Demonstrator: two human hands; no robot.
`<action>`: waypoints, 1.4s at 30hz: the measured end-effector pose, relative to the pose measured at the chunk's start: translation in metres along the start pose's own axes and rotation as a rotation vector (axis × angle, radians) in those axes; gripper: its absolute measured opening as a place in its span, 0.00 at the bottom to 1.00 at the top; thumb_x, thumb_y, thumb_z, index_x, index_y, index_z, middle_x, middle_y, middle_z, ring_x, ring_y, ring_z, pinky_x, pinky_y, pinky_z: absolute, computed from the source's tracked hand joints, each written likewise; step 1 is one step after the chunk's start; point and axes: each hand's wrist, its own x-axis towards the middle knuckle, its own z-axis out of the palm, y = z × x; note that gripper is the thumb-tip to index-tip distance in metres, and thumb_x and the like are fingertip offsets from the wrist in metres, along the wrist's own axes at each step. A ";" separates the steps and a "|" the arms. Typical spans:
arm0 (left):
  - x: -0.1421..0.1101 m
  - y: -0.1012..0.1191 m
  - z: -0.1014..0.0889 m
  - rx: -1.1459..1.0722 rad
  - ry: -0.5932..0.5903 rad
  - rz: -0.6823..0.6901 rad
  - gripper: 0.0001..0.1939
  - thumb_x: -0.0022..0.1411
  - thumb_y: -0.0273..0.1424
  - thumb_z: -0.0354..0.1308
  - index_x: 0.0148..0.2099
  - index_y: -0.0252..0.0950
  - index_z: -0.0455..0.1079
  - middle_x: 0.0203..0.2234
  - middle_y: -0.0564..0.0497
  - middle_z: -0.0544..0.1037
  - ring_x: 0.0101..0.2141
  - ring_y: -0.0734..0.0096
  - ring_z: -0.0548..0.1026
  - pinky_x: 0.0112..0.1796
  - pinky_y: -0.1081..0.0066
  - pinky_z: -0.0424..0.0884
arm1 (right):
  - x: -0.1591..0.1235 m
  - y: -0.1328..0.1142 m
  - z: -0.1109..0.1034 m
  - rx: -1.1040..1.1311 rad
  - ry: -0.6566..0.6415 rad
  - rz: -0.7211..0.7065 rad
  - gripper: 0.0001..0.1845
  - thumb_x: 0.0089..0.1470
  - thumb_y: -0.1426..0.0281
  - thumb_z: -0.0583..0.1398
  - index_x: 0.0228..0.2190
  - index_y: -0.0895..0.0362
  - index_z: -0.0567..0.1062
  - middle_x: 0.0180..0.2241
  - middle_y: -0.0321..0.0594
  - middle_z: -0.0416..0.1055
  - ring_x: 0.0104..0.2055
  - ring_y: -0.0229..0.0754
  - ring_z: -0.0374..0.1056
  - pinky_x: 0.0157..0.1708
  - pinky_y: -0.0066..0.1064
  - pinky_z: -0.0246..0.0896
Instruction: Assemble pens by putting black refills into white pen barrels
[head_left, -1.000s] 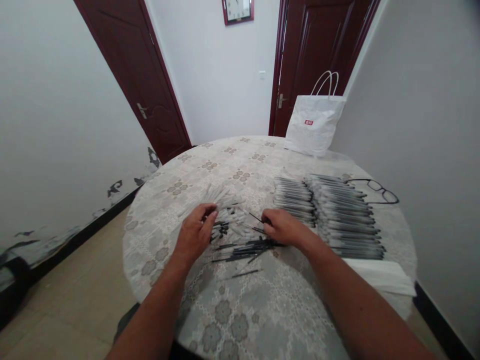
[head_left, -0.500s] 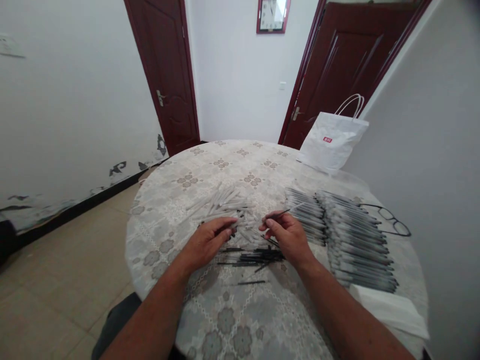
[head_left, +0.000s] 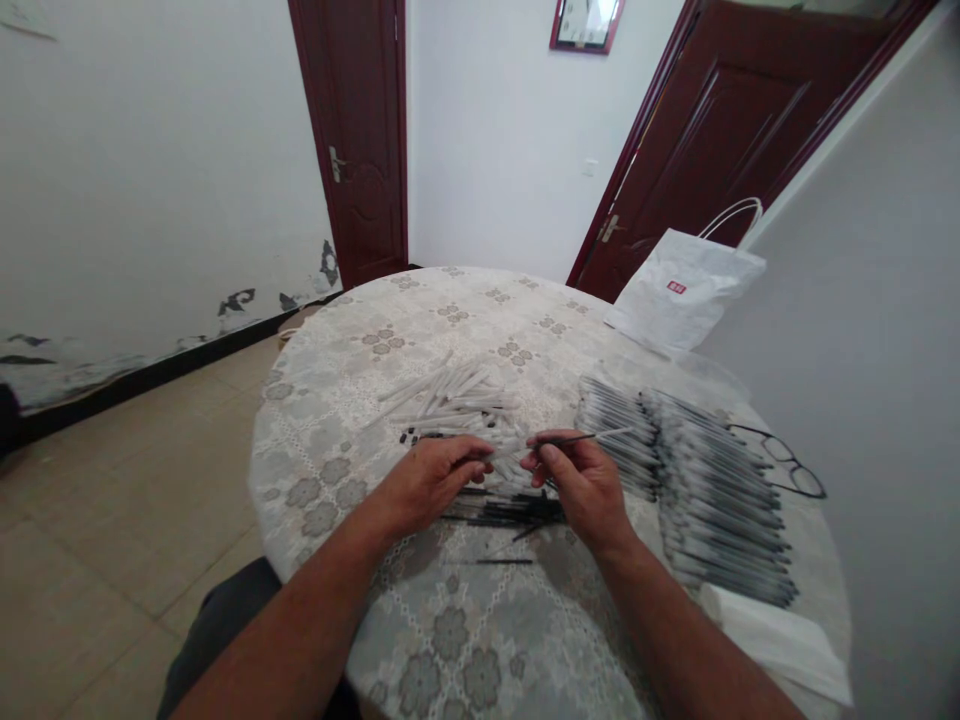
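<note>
Over the middle of the table, my right hand (head_left: 581, 485) pinches a thin dark pen-like stick (head_left: 574, 439), whose pale end points right. My left hand (head_left: 435, 482) faces it a short gap away, thumb and fingertips pressed together; what they hold, if anything, is too small to make out. White translucent tubes (head_left: 457, 385) lie in a loose pile just beyond my hands. Small black pieces (head_left: 409, 437) sit beside my left hand. Under and between the hands are scattered slim black sticks (head_left: 517, 510), with one lying apart (head_left: 504, 562) nearer me.
To the right lie two rows of grey-black pen-like sticks, a shorter row (head_left: 616, 430) and a longer one (head_left: 716, 490). Eyeglasses (head_left: 780, 460) rest beside them. A white paper bag (head_left: 682, 290) stands at the back right, and a folded white item (head_left: 776, 640) lies near the front right edge.
The view has turned slightly. My right hand has tilted the stick flatter, so it now points more to the right. My left hand has come a little closer to my right.
</note>
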 end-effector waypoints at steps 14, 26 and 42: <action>-0.001 0.002 0.002 -0.023 -0.013 0.007 0.13 0.68 0.33 0.54 0.52 0.40 0.74 0.39 0.48 0.82 0.39 0.66 0.79 0.42 0.70 0.70 | 0.002 0.007 -0.002 0.074 -0.040 0.073 0.21 0.57 0.63 0.65 0.52 0.52 0.72 0.42 0.42 0.76 0.31 0.38 0.73 0.25 0.28 0.68; -0.006 0.008 0.002 -0.436 -0.114 -0.070 0.05 0.67 0.32 0.56 0.44 0.39 0.65 0.31 0.53 0.79 0.31 0.70 0.78 0.34 0.72 0.71 | -0.010 -0.003 -0.002 -0.203 -0.347 -0.009 0.22 0.67 0.61 0.54 0.60 0.48 0.69 0.54 0.45 0.69 0.35 0.38 0.72 0.30 0.31 0.70; -0.008 -0.003 -0.028 -1.554 0.212 -0.091 0.10 0.65 0.23 0.55 0.47 0.34 0.72 0.33 0.46 0.82 0.30 0.67 0.82 0.28 0.72 0.76 | 0.016 0.030 -0.036 -0.992 -0.316 -0.277 0.10 0.62 0.72 0.56 0.41 0.56 0.77 0.38 0.44 0.74 0.41 0.44 0.71 0.45 0.36 0.65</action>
